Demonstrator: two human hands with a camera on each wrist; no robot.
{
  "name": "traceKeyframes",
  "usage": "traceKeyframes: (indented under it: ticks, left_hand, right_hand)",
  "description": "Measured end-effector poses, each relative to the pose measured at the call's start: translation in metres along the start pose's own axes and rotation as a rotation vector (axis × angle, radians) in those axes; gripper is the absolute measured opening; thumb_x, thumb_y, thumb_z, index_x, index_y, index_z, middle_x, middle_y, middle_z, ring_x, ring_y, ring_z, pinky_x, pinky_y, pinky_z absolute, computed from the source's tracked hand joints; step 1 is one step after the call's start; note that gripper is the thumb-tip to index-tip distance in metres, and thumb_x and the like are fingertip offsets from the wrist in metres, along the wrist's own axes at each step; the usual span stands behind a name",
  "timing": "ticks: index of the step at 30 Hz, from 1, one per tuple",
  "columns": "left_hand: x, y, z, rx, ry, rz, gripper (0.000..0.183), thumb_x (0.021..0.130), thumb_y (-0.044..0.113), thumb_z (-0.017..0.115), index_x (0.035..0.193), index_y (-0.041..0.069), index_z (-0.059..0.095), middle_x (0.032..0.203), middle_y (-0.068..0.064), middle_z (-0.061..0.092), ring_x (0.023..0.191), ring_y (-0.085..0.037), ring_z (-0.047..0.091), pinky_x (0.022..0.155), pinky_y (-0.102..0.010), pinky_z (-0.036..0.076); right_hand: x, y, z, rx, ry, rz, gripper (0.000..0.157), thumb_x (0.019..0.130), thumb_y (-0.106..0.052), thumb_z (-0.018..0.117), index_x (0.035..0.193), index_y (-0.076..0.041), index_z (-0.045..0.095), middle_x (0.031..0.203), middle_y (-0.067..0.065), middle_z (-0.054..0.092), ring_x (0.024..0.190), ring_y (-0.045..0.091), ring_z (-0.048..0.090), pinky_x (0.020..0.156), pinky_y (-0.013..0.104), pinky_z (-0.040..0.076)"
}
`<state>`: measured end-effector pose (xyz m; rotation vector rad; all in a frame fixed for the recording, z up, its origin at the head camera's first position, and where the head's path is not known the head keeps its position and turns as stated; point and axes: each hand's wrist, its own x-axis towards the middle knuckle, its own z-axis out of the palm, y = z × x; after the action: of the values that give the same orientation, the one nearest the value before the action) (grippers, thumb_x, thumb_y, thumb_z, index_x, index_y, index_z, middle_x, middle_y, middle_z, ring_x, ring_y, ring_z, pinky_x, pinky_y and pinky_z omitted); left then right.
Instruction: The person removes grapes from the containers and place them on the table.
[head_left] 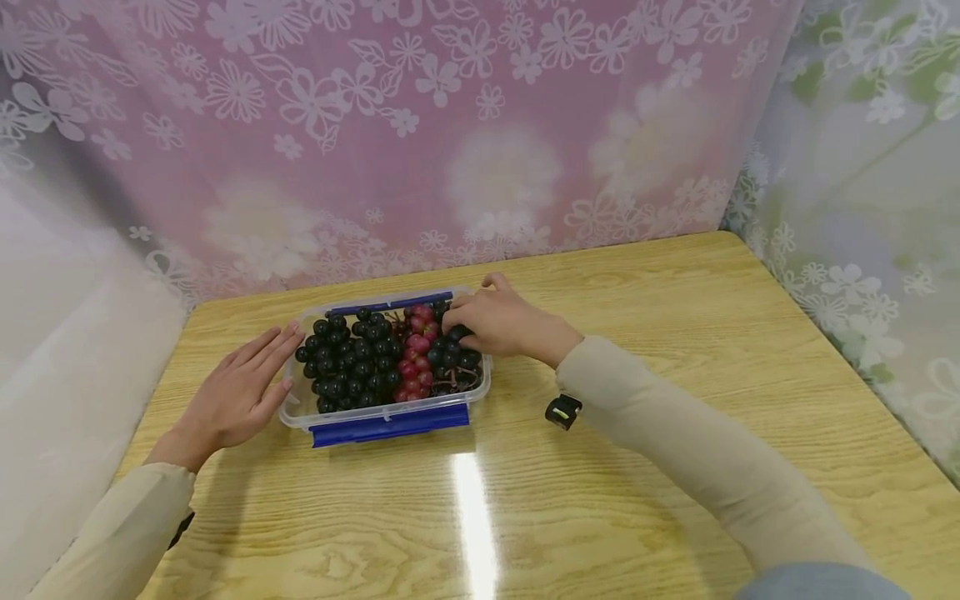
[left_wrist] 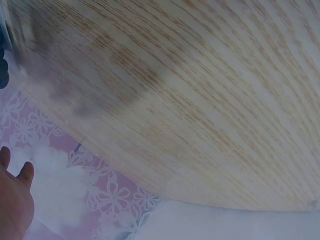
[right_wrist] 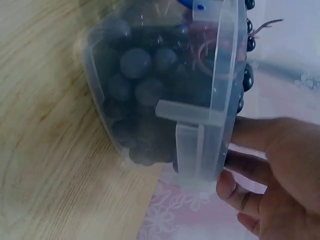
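Observation:
A clear plastic container (head_left: pixel 480 385) with blue locking flaps stands on the table, filled with bunches of grapes. Black grapes (head_left: pixel 348 367) fill its left and middle part, and a strip of red grapes (head_left: pixel 414 358) runs beside them. More black grapes (head_left: pixel 452 354) lie at the right end, where brown stems show. My left hand (head_left: pixel 243 387) rests with extended fingers against the container's left rim. Over the right end, my right hand (head_left: pixel 498 321) has its thumb and bent fingers about the black grapes there; its fingertips are partly hidden. The right wrist view shows this hand (right_wrist: pixel 280 175) at the rim.
The container sits near the back edge of a wood-grain table (head_left: pixel 637 400). A pink flowered curtain (head_left: pixel 420 150) hangs behind it, and a pale flowered cloth (head_left: pixel 877 208) hangs at the right. Both sleeves carry black wrist devices, one (head_left: pixel 562 411) near the right cuff.

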<state>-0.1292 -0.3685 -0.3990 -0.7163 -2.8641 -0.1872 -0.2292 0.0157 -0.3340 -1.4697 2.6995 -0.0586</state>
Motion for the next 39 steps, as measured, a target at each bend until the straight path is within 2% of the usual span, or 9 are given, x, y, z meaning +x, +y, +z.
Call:
traceKeyframes:
  ticks: [6, 13, 16, 19, 22, 24, 30, 39]
  left_hand:
    - [0.002, -0.002, 0.001, -0.011, -0.003, 0.005, 0.066, 0.097, 0.026, 0.054, 0.154, 0.015, 0.023, 0.158, -0.004, 0.017, 0.142, -0.030, 0.019, 0.105, -0.057, 0.024]
    - [0.001, -0.004, -0.001, -0.009, 0.007, 0.004, 0.066, 0.096, 0.025, 0.054, 0.154, 0.017, 0.022, 0.158, -0.004, 0.018, 0.142, -0.030, 0.020, 0.105, -0.057, 0.025]
    - [0.002, -0.003, -0.001, -0.007, 0.004, 0.001, 0.067, 0.096, 0.024, 0.055, 0.154, 0.017, 0.022, 0.158, -0.003, 0.018, 0.142, -0.030, 0.020, 0.105, -0.057, 0.025]
    - [0.001, -0.003, 0.000, -0.003, 0.000, 0.001, 0.067, 0.096, 0.024, 0.055, 0.154, 0.017, 0.022, 0.158, -0.003, 0.017, 0.141, -0.030, 0.020, 0.105, -0.057, 0.026]
    - [0.001, -0.003, 0.001, -0.003, 0.002, 0.002, 0.067, 0.096, 0.025, 0.055, 0.154, 0.017, 0.022, 0.158, -0.003, 0.017, 0.141, -0.030, 0.020, 0.105, -0.057, 0.025]
    - [0.001, -0.003, 0.001, -0.003, 0.007, 0.001, 0.068, 0.096, 0.024, 0.055, 0.154, 0.017, 0.022, 0.158, -0.003, 0.017, 0.141, -0.030, 0.020, 0.105, -0.056, 0.025]
    - [0.001, -0.003, 0.001, -0.005, 0.010, -0.004, 0.066, 0.097, 0.026, 0.053, 0.154, 0.017, 0.022, 0.158, -0.003, 0.017, 0.142, -0.029, 0.019, 0.106, -0.056, 0.025]
    - [0.000, -0.002, 0.002, -0.007, 0.009, -0.007, 0.067, 0.096, 0.024, 0.055, 0.154, 0.016, 0.023, 0.158, -0.003, 0.018, 0.142, -0.029, 0.019, 0.104, -0.058, 0.026]
  right_hand:
    - [0.003, 0.003, 0.006, 0.024, 0.016, -0.017, 0.026, 0.092, -0.027, 0.066, 0.118, -0.027, 0.066, 0.113, -0.002, 0.057, 0.100, 0.014, 0.052, 0.097, 0.047, 0.024]
    - [0.007, 0.005, 0.001, 0.026, 0.003, -0.004, 0.027, 0.092, -0.030, 0.066, 0.119, -0.029, 0.065, 0.120, -0.006, 0.061, 0.105, 0.013, 0.056, 0.100, 0.050, 0.024]
    - [0.009, 0.011, 0.000, 0.090, 0.002, -0.007, 0.027, 0.091, -0.031, 0.067, 0.118, -0.029, 0.067, 0.121, -0.008, 0.062, 0.109, 0.012, 0.056, 0.094, 0.047, 0.023]
    - [0.009, 0.019, 0.002, 0.188, 0.024, -0.016, 0.026, 0.091, -0.032, 0.067, 0.117, -0.028, 0.069, 0.122, -0.009, 0.062, 0.106, 0.010, 0.056, 0.087, 0.043, 0.021]
    - [0.008, 0.024, 0.003, 0.240, 0.069, -0.043, 0.027, 0.091, -0.030, 0.067, 0.117, -0.026, 0.070, 0.121, -0.007, 0.063, 0.101, 0.010, 0.058, 0.085, 0.041, 0.021]
    - [0.008, 0.025, 0.002, 0.226, 0.104, -0.073, 0.028, 0.091, -0.028, 0.067, 0.119, -0.024, 0.070, 0.120, -0.006, 0.065, 0.099, 0.011, 0.059, 0.088, 0.042, 0.023]
    - [0.006, 0.021, -0.001, 0.086, 0.167, -0.142, 0.029, 0.090, -0.023, 0.069, 0.119, -0.021, 0.069, 0.115, -0.002, 0.067, 0.105, 0.014, 0.060, 0.095, 0.045, 0.027]
    - [0.001, 0.019, -0.003, 0.028, 0.285, -0.189, 0.028, 0.092, -0.015, 0.066, 0.120, -0.017, 0.069, 0.115, 0.001, 0.066, 0.109, 0.019, 0.057, 0.103, 0.048, 0.028]
